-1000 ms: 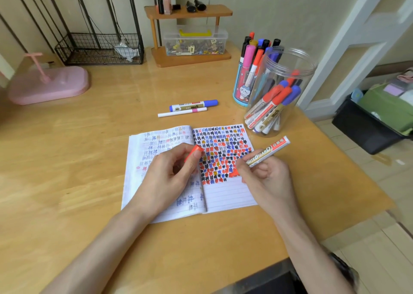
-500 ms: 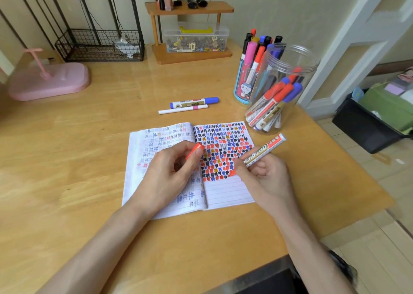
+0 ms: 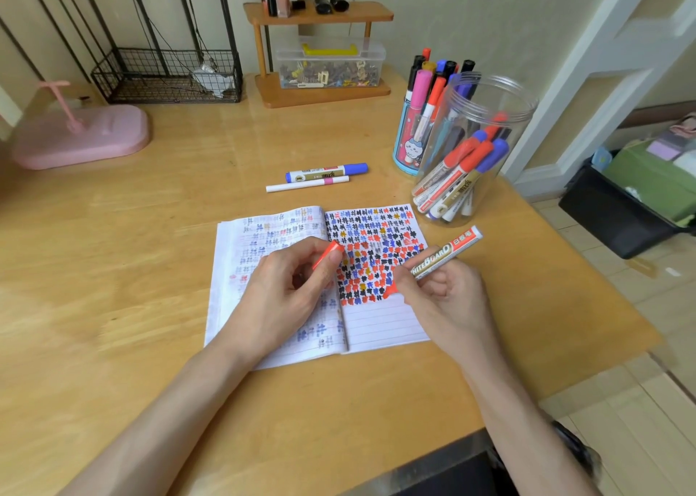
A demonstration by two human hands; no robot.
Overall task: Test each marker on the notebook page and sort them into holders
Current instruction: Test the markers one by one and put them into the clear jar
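While our right hand (image 3: pixel 448 299) grips the red whiteboard marker (image 3: pixel 444 252) just right of the frame's centre, its fingers (image 3: pixel 410 284) curl round the lower barrel close to the tip. The labelled body and the red end stick out past the knuckles toward the upper right. We see the red tip meeting the right page of the open notebook (image 3: pixel 380 322), at the lower right edge of a dense block of black, blue, red and yellow test marks, with plain ruled lines below that block. Our left hand (image 3: pixel 286 292) rests on the left page near the spine. Its thumb and forefinger pinch the red cap (image 3: pixel 327 254), which pokes up between them, apart from the marker. The notebook lies flat on the wooden tabletop (image 3: pixel 113 307). Above it, toward the middle of the frame, a blue marker (image 3: pixel 325 172) and a thin white pen (image 3: pixel 307 184) lie side by side. At the upper right stand two holders, and we cannot tell whether they touch. One is a clear plastic jar (image 3: pixel 521 126) with red and blue markers leaning inside. The other, behind it to the left, is a blue cup (image 3: pixel 408 149) packed with upright markers.
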